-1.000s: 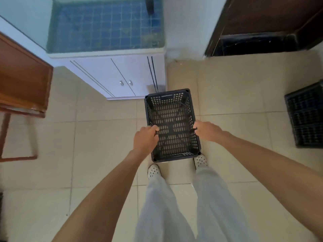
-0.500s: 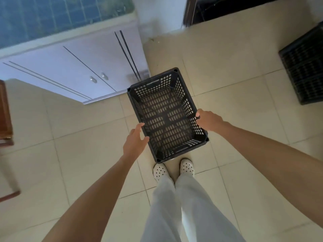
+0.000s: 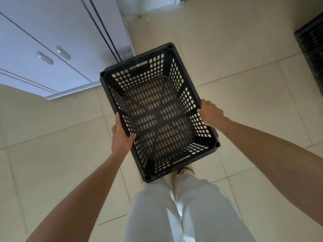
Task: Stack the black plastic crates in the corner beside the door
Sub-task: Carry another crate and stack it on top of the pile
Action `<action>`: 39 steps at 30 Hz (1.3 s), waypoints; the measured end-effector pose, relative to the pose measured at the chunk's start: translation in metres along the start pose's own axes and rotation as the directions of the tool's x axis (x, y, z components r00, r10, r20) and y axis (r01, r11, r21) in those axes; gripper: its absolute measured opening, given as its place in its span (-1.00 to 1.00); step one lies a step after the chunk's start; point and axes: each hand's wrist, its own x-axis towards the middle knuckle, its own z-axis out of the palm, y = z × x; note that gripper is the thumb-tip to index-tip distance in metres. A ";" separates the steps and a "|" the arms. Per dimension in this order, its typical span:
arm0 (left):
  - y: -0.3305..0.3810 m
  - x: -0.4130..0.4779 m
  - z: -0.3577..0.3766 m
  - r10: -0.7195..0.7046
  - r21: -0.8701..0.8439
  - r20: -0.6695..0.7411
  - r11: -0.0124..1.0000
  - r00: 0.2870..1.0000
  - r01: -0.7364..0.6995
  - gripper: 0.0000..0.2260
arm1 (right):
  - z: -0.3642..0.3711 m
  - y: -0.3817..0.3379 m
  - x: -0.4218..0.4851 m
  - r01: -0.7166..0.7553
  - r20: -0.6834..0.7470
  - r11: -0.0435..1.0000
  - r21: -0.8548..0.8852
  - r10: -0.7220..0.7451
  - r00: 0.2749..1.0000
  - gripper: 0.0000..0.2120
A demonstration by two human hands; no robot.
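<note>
An empty black perforated plastic crate (image 3: 158, 112) hangs in the air over the tiled floor, in front of my legs, turned a little clockwise. My left hand (image 3: 122, 135) grips its left long wall, thumb inside the rim. My right hand (image 3: 210, 113) grips the right long wall, fingers curled over the rim. A second black crate (image 3: 312, 49) sits on the floor at the right edge of the view, partly cut off.
A white cabinet (image 3: 52, 49) with two metal handles stands at the upper left, its corner close to the held crate's far end. Beige floor tiles (image 3: 244, 105) spread between me and the second crate. A white wall base shows at the top.
The crate has risen off the floor toward me and looks larger. My left hand, loose half a second ago, has closed on the left wall. The view has tilted further down.
</note>
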 end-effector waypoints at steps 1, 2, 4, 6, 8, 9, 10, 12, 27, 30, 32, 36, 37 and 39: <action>-0.002 0.004 0.004 -0.037 -0.059 -0.061 0.998 0.997 0.033 -0.17 | 0.006 0.001 0.004 0.007 -0.030 1.000 -0.005 -0.007 1.000 -0.60; -0.004 0.008 0.006 -0.088 -0.096 -0.110 0.992 0.990 0.077 -0.22 | 0.010 0.002 0.007 0.008 -0.054 1.000 -0.003 -0.009 0.998 -0.61; -0.006 0.018 0.005 -0.154 -0.100 -0.141 0.985 0.978 0.141 -0.43 | 0.012 0.004 0.013 0.008 -0.087 1.000 -0.020 -0.010 0.996 -0.63; -0.005 0.026 -0.002 -0.187 -0.076 -0.111 0.981 0.976 0.179 -0.61 | 0.006 0.004 0.016 0.021 -0.088 0.997 -0.070 -0.027 0.996 -0.68; 0.000 0.030 -0.011 -0.200 -0.073 -0.083 0.978 0.976 0.195 -0.66 | -0.002 0.003 0.015 0.024 -0.063 0.995 -0.101 -0.031 0.998 -0.68; 0.005 0.031 -0.015 -0.196 -0.083 -0.073 0.978 0.978 0.189 -0.67 | -0.007 0.002 0.013 0.014 -0.056 0.995 -0.099 -0.020 0.998 -0.66; 0.012 0.031 -0.019 -0.185 -0.093 -0.066 0.980 0.981 0.178 -0.68 | -0.014 0.002 0.009 0.003 -0.051 0.995 -0.096 -0.008 0.999 -0.65; 0.030 0.026 -0.031 -0.163 -0.102 -0.050 0.982 0.985 0.157 -0.70 | -0.037 0.004 -0.004 -0.010 -0.029 0.994 -0.106 0.007 1.000 -0.63; 0.271 -0.126 -0.200 0.057 0.059 0.238 0.996 0.970 -0.073 -0.75 | -0.289 0.057 -0.200 -0.160 -0.052 0.986 -0.044 0.158 0.986 -0.66; 0.322 -0.151 -0.226 0.119 0.079 0.231 0.987 0.966 -0.140 -0.75 | -0.335 0.069 -0.241 -0.193 -0.084 0.980 -0.044 0.189 0.978 -0.67; 0.352 -0.163 -0.238 0.182 0.076 0.219 0.976 0.959 -0.202 -0.71 | -0.359 0.078 -0.264 -0.216 -0.116 0.976 -0.014 0.213 0.970 -0.69; 0.408 -0.185 -0.253 0.353 0.119 0.207 0.916 0.912 -0.382 -0.73 | -0.401 0.103 -0.307 -0.281 -0.176 0.958 0.059 0.287 0.942 -0.71; 0.422 -0.191 -0.254 0.384 0.129 0.202 0.902 0.901 -0.413 -0.73 | -0.411 0.110 -0.319 -0.293 -0.185 0.953 0.075 0.302 0.935 -0.71; 0.448 -0.206 -0.256 0.439 0.133 0.178 0.876 0.881 -0.463 -0.77 | -0.430 0.126 -0.344 -0.314 -0.198 0.945 0.094 0.327 0.924 -0.71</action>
